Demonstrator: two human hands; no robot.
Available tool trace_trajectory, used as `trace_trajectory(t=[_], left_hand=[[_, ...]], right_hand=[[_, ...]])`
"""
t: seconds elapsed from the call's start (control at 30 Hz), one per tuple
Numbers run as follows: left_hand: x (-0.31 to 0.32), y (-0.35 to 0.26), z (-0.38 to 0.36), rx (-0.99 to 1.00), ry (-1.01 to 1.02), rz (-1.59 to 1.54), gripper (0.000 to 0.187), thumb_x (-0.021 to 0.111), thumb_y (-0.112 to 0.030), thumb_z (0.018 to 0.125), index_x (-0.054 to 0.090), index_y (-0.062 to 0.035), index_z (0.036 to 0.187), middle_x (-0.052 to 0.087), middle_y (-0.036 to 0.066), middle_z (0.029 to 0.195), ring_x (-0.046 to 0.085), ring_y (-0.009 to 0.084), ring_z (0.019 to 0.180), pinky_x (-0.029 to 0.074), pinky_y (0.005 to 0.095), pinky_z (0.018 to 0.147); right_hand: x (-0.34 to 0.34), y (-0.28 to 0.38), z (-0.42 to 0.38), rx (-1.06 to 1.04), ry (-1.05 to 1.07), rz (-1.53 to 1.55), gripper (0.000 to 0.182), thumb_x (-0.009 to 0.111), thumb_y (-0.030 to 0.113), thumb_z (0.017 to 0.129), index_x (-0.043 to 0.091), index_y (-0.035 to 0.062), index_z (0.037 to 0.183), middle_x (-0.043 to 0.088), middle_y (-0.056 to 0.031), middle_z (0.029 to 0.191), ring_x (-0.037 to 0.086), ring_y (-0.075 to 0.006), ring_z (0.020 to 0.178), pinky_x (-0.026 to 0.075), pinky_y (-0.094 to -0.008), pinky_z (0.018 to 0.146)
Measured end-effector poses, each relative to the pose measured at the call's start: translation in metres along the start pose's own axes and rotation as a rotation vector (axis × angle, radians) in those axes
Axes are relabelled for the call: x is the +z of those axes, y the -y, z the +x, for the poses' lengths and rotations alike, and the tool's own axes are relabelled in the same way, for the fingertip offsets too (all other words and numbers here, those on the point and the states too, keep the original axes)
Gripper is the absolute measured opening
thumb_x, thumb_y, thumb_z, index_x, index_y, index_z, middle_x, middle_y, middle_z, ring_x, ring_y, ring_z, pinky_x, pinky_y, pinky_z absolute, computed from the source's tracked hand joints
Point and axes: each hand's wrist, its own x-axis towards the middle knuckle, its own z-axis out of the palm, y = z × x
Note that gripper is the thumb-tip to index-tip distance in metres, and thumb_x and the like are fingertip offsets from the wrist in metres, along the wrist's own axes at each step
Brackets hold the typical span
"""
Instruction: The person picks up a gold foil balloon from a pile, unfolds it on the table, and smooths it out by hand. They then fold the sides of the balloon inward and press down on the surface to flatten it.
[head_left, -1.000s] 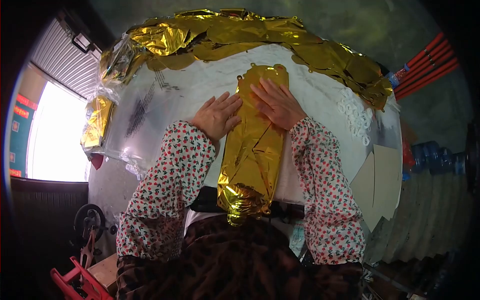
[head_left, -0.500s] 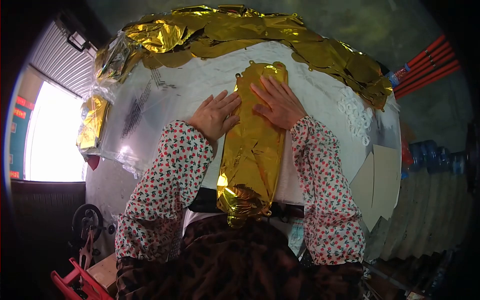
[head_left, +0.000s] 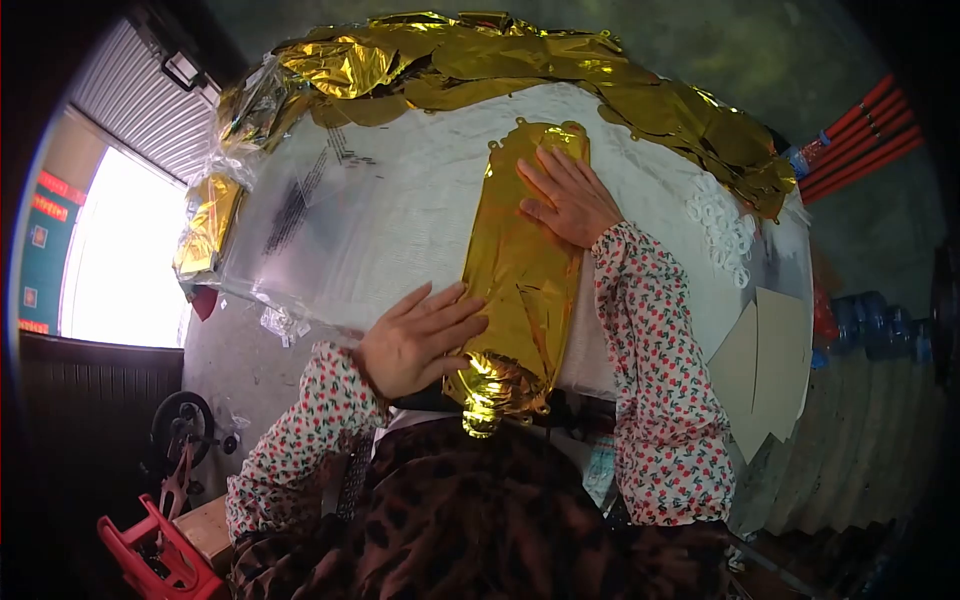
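A folded gold foil balloon (head_left: 520, 250) lies lengthwise on the white-covered table (head_left: 420, 170), with small tabs at its far end. Its near end is crumpled and hangs over the table edge toward my body. My right hand (head_left: 573, 197) rests flat on the upper part, fingers stretched out. Lower down, my left hand (head_left: 420, 340) lies over the left edge of the foil near the crumpled end, its fingers extended and slightly apart. Neither hand grips anything.
More flat gold foil balloons (head_left: 520, 60) are heaped along the far edge. White rings (head_left: 722, 225) lie in a pile at the right, near beige cardboard sheets (head_left: 765, 360). Clear plastic packaging (head_left: 300, 220) covers the left side. A red stool (head_left: 160, 550) stands below left.
My left hand has slid down along the foil toward me, from beside its upper part to near the crumpled end. My right hand stays on the upper part. The view has shifted slightly.
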Motion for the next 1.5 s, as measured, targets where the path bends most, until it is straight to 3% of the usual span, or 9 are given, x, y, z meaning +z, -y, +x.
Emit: trace_trajectory(t=[0.13,0.37,0.43,0.67,0.8,1.0,1.23,1.37,1.5], left_hand=[[0.002,-0.006,-0.022,0.010,0.038,0.125,0.062,0.053,-0.046,0.085,0.046,-0.0117,0.136,0.038,0.008,0.145,0.031,0.0278,0.136,0.025,0.0463,0.111],[-0.005,-0.009,-0.053,0.008,0.067,0.169,0.063,0.059,-0.044,0.082,0.047,-0.0113,0.134,0.040,0.009,0.143,0.032,0.0274,0.136,0.026,0.0456,0.110],[-0.002,-0.015,-0.056,-0.001,0.014,0.246,0.062,0.067,-0.031,0.076,0.048,-0.0139,0.133,0.041,0.008,0.142,0.036,0.0243,0.134,0.032,0.0431,0.108],[0.011,-0.064,-0.010,0.201,-0.266,0.005,0.040,0.062,-0.012,0.076,0.061,-0.0061,0.116,0.057,0.010,0.122,0.054,0.0280,0.115,0.041,0.0422,0.099],[0.016,-0.062,0.024,0.196,-0.158,0.039,0.042,0.069,-0.028,0.076,0.062,-0.0034,0.109,0.058,0.013,0.117,0.053,0.0278,0.113,0.041,0.0413,0.096],[0.021,-0.067,0.031,0.145,-0.130,-0.046,0.050,0.071,-0.035,0.073,0.061,-0.0041,0.111,0.056,0.012,0.118,0.053,0.0286,0.111,0.042,0.0409,0.095],[0.007,-0.055,0.027,0.171,-0.173,-0.098,0.045,0.069,-0.031,0.075,0.062,-0.0034,0.109,0.058,0.013,0.114,0.055,0.0308,0.109,0.043,0.0433,0.094],[-0.003,-0.019,0.040,0.034,-0.275,0.011,0.030,0.065,-0.020,0.081,0.063,-0.0045,0.107,0.062,0.014,0.110,0.057,0.0300,0.109,0.043,0.0426,0.095],[0.004,0.028,0.059,-0.078,-0.266,-0.018,0.042,0.062,-0.023,0.084,0.055,-0.0051,0.122,0.053,0.014,0.127,0.047,0.0333,0.122,0.038,0.0447,0.101]], right_hand=[[-0.004,0.002,-0.002,0.000,0.009,0.027,0.067,0.030,0.062,0.093,0.028,0.0214,0.146,0.019,-0.0125,0.153,0.014,-0.0264,0.142,0.010,-0.0390,0.115],[-0.002,0.001,0.000,0.020,0.034,0.019,0.064,0.031,0.059,0.094,0.027,0.0230,0.146,0.017,-0.0107,0.154,0.012,-0.0247,0.143,0.009,-0.0386,0.115],[-0.001,0.002,0.000,0.023,0.038,0.018,0.064,0.032,0.059,0.094,0.027,0.0231,0.146,0.017,-0.0106,0.154,0.012,-0.0247,0.143,0.009,-0.0386,0.115],[0.000,0.001,-0.001,0.024,0.011,0.027,0.062,0.036,0.056,0.094,0.030,0.0222,0.145,0.020,-0.0115,0.153,0.014,-0.0259,0.142,0.010,-0.0394,0.115],[0.001,0.001,0.000,0.008,-0.020,0.021,0.062,0.038,0.055,0.093,0.031,0.0209,0.145,0.023,-0.0124,0.152,0.017,-0.0271,0.141,0.012,-0.0399,0.114],[0.003,-0.001,0.000,-0.001,-0.039,0.038,0.062,0.037,0.055,0.094,0.032,0.0190,0.144,0.025,-0.0128,0.151,0.018,-0.0271,0.141,0.013,-0.0399,0.114],[0.003,-0.001,-0.001,0.005,-0.034,0.061,0.063,0.038,0.055,0.093,0.033,0.0187,0.144,0.025,-0.0132,0.151,0.017,-0.0268,0.141,0.013,-0.0398,0.114],[0.003,-0.001,-0.001,0.009,-0.024,0.057,0.063,0.038,0.055,0.093,0.032,0.0195,0.144,0.023,-0.0132,0.151,0.017,-0.0269,0.141,0.012,-0.0399,0.114],[0.000,0.000,0.000,0.006,-0.020,0.046,0.062,0.038,0.055,0.093,0.031,0.0202,0.145,0.023,-0.0133,0.151,0.016,-0.0267,0.141,0.012,-0.0404,0.114]])
